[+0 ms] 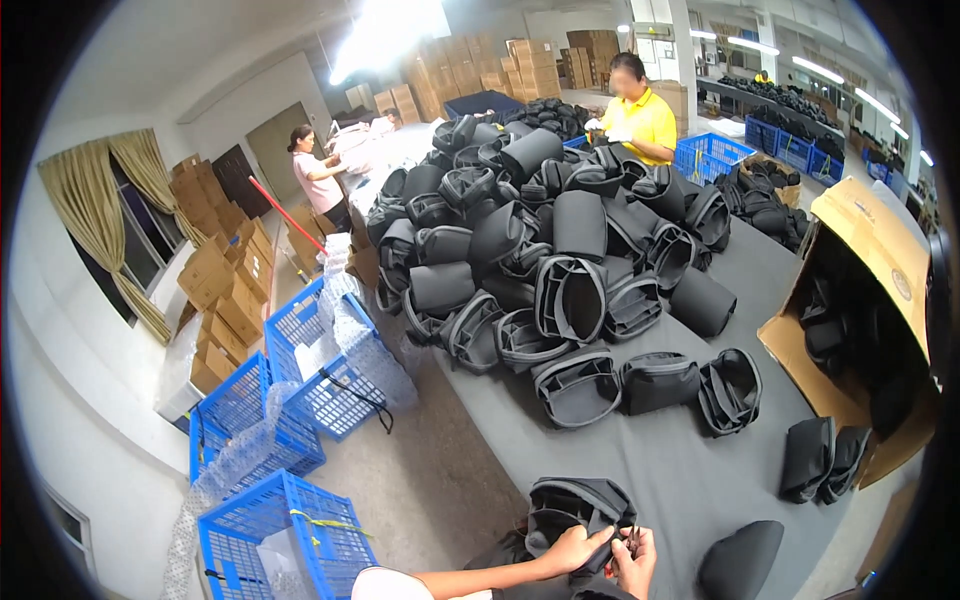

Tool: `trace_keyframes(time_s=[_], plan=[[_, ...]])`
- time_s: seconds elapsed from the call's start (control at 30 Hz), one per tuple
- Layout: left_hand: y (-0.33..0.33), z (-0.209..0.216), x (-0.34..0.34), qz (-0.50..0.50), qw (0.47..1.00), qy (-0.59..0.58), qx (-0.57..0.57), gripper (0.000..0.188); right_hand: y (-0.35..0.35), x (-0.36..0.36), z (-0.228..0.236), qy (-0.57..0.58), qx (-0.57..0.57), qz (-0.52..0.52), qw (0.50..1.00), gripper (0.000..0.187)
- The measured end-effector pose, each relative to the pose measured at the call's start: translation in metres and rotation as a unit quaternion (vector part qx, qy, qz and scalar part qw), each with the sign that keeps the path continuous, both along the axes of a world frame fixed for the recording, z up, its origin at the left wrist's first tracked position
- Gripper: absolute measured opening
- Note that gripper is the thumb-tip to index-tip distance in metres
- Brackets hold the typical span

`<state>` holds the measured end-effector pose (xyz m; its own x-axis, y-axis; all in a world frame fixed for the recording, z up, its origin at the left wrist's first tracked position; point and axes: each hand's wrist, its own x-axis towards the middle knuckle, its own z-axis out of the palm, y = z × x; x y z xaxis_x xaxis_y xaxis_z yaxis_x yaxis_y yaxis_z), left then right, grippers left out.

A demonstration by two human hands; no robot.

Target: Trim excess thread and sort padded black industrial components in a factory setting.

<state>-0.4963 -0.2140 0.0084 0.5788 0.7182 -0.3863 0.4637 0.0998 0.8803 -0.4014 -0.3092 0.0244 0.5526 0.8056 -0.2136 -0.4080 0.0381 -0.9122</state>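
Note:
A black padded bag [572, 502] stands open at the table's near edge, its dividers showing inside. My left hand [572, 550] grips the bag's near rim, fingers bent over the fabric. Close beside it, at the bag's right corner, my right hand [637, 568] is closed around small snips [632, 538]; their metal tips point up and a bit of red shows below. The lower part of the bag is hidden by my hands and sleeve. To the right of my right hand lies another black bag [742, 560], with its smooth side up.
A big heap of black bags [580, 225] covers the grey table [680, 470]. An open carton [870, 240] of black items stands right. Blue crates [290, 530] with bubble wrap line the left floor. A person in yellow [645, 120] and one in pink [318, 175] stand farther off.

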Motion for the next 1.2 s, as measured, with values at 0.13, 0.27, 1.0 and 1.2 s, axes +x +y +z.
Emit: trace_keyframes(time_s=[0.13,0.27,1.0,1.2], plan=[[0.000,0.015,0.006,0.029,0.996,-0.054,-0.065,0.071,0.001,0.004,-0.004,0.031,0.008,0.007,0.999,0.024],[0.005,0.003,0.004,-0.002,0.999,-0.018,-0.040,0.071,0.004,0.007,-0.012,-0.019,-0.044,-0.031,0.998,0.012],[0.003,0.010,0.004,-0.014,0.996,-0.004,-0.088,0.068,-0.002,0.008,-0.022,-0.032,-0.040,-0.019,0.998,0.009],[0.002,0.011,0.004,-0.001,0.996,-0.021,-0.084,0.068,0.000,0.004,-0.010,-0.002,-0.044,-0.038,0.998,0.011]])
